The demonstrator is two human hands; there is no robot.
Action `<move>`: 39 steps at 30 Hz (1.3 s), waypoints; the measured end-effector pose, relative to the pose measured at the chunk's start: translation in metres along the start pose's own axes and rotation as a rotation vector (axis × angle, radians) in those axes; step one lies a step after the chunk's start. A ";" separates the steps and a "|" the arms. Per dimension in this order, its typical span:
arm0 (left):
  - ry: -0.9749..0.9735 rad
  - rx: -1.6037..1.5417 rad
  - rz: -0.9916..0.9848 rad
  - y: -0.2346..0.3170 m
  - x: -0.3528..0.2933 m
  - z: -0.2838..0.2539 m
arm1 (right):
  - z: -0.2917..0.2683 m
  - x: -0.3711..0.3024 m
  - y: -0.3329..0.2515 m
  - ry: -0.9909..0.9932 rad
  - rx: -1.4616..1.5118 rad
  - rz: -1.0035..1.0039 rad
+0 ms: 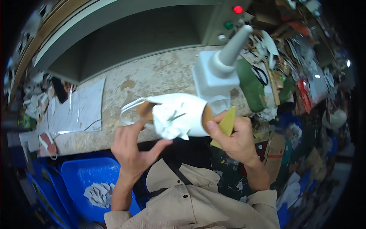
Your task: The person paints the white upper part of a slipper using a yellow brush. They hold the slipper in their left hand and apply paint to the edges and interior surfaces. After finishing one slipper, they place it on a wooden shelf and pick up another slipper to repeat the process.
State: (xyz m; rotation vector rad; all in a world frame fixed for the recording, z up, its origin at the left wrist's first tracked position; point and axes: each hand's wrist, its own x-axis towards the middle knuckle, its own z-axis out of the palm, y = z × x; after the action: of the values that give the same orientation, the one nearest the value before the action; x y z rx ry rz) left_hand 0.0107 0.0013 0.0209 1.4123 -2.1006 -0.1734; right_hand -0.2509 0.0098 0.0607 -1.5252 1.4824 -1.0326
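Observation:
A white open-toed sandal (192, 114) with a tan inside lies level before me, above the bench's front edge. A large white flower (167, 121) sits on its upper, and a thin white strap loops off its left end. My right hand (237, 139) grips the sandal's right end, thumb on the tan edge. That same hand also holds a stiff yellow piece with a pointed tip (227, 124), upright between the fingers. Close under the sandal's left end is my left hand (133, 149), thumb and fingers spread apart; whether a fingertip touches the sandal is unclear.
Behind the sandal stands a pale block with a slanting grey cone (232, 49). Green sole-shaped pieces (251, 86) and black-handled scissors (260, 75) lie right of it. A white board (82, 107) rests at left. Below, a blue tub (76, 171) holds white pieces. Scraps crowd the right.

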 end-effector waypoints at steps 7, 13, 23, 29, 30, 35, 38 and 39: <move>-0.201 -0.178 0.337 0.028 0.027 0.013 | -0.007 -0.016 -0.011 -0.108 -0.091 -0.095; 0.047 -0.425 0.344 0.014 0.020 0.017 | -0.042 -0.015 0.003 0.095 0.248 -0.136; 0.089 -0.426 0.341 0.017 0.021 0.013 | -0.016 -0.002 0.000 0.064 0.496 -0.368; 0.077 -0.474 0.293 0.017 0.020 0.013 | -0.012 -0.007 0.010 0.068 0.456 -0.445; 0.072 -0.480 0.292 0.017 0.020 0.013 | -0.013 -0.008 0.011 0.063 0.433 -0.463; 0.052 -0.520 0.278 0.017 0.019 0.013 | -0.017 -0.008 0.018 0.022 0.378 -0.576; 0.051 -0.530 0.263 0.016 0.018 0.014 | -0.023 -0.008 0.021 -0.038 0.387 -0.601; 0.050 -0.544 0.259 0.015 0.017 0.015 | -0.028 -0.008 0.023 -0.071 0.394 -0.612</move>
State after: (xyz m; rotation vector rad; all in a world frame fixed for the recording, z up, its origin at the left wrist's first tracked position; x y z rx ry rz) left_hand -0.0135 -0.0109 0.0217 0.8108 -1.9686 -0.5504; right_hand -0.2853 0.0172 0.0502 -1.7268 0.6987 -1.4940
